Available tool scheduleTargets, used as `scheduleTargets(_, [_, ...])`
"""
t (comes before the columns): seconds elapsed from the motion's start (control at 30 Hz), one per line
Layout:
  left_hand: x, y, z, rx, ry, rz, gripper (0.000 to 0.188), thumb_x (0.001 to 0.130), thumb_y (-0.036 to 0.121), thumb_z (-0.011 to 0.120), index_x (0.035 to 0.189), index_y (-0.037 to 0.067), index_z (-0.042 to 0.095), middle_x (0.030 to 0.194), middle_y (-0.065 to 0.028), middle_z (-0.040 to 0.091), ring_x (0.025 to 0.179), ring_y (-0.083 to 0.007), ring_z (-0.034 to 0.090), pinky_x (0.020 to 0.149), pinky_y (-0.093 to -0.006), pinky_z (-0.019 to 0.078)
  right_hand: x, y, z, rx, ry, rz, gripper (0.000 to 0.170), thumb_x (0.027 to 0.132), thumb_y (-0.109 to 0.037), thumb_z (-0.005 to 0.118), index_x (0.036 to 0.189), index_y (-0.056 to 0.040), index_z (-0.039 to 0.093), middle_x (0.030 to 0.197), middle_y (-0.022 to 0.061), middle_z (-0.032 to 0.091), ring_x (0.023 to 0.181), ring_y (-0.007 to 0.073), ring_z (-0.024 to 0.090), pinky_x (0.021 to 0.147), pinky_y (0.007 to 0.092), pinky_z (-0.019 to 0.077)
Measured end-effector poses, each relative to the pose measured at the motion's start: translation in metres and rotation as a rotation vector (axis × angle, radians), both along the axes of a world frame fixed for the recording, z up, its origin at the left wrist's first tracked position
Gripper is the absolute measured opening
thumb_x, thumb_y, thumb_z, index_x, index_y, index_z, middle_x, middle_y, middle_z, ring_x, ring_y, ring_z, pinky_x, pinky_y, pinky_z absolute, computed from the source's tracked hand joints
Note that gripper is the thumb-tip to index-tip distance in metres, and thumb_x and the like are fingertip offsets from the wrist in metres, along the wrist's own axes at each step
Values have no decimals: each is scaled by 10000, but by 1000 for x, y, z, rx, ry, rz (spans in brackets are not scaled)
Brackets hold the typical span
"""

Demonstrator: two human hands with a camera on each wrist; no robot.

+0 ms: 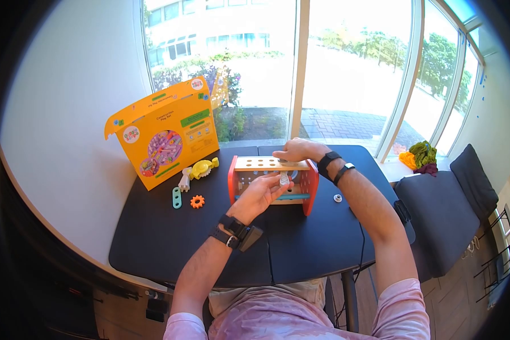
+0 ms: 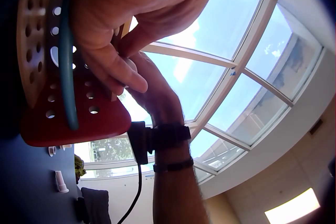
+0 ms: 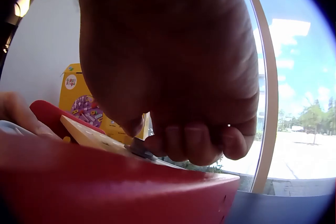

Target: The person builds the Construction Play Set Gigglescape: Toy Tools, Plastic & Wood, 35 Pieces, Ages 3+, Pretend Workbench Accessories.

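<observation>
A toy workbench point(image 1: 273, 164) with red ends, a holed wooden top and a blue-green bar stands on the black table point(image 1: 221, 266). My left hand point(image 1: 258, 197) is in front of its open side, with thumb and fingers round a pale, translucent piece point(image 1: 284, 179) just under the top. Above the top, the fingers of my right hand point(image 1: 300, 151) curl down at its right part. In the right wrist view this hand point(image 3: 173, 71) pinches a small grey piece point(image 3: 139, 148) at the wooden surface; its lower end is hidden.
An orange-yellow box point(image 1: 178, 127) stands at the back left. Near it lie a yellow toy piece point(image 1: 203, 168), a white piece point(image 1: 185, 179), a teal holed strip point(image 1: 177, 198) and an orange gear point(image 1: 197, 202). A small whitish piece point(image 1: 338, 198) lies right of the workbench.
</observation>
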State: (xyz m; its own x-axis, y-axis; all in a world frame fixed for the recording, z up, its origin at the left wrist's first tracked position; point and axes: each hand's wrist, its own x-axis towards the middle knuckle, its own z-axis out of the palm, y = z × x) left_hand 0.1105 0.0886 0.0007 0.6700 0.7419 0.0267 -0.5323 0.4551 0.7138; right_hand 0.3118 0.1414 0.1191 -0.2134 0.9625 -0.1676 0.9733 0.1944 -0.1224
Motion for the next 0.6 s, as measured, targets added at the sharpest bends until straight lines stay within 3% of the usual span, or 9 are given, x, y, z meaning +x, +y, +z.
scheduleTargets(0.13, [0, 2, -2, 9, -3, -15, 351, 1146, 56, 555, 1458, -102, 520, 1352, -231, 685, 1227, -323, 738, 961, -272, 688, 2, 7, -3, -13, -26, 116, 695, 1073, -587, 472, 1335, -10, 757, 1351, 274, 746, 1272, 451, 693, 1080, 526, 533])
scheduleTargets(0.23, [-1, 1, -3, 70, 7, -14, 344, 1152, 84, 561, 1453, -81, 538, 1381, -196, 675, 1236, -296, 730, 1030, -291, 660, -9, -6, 10, -66, -51, -38, 700, 1077, -592, 464, 1347, -15, 753, 1357, 270, 744, 1274, 448, 694, 1083, 526, 532])
scheduleTargets(0.33, [0, 3, -4, 42, 21, -23, 344, 1153, 82, 557, 1456, -80, 538, 1380, -195, 676, 1239, -295, 729, 1035, -292, 657, 2, 5, -3, 29, 15, 95, 702, 1080, -589, 455, 1333, -10, 759, 1337, 272, 751, 1248, 446, 707, 1074, 521, 540])
scheduleTargets(0.43, [-1, 4, -5, 44, 19, -25, 346, 1154, 81, 555, 1459, -80, 535, 1374, -192, 678, 1239, -295, 729, 1040, -293, 656, -5, 7, -1, -39, -84, 4, 683, 1077, -575, 468, 1315, -9, 767, 1310, 274, 761, 1220, 448, 719, 1064, 517, 547])
scheduleTargets(0.6, [1, 2, -4, 16, -4, -12, 347, 1147, 61, 555, 1454, -100, 529, 1355, -222, 687, 1227, -324, 737, 975, -286, 686, 0, 13, -7, -21, -48, 46, 637, 1070, -544, 484, 1319, -32, 771, 1301, 257, 771, 1204, 442, 725, 1053, 511, 552])
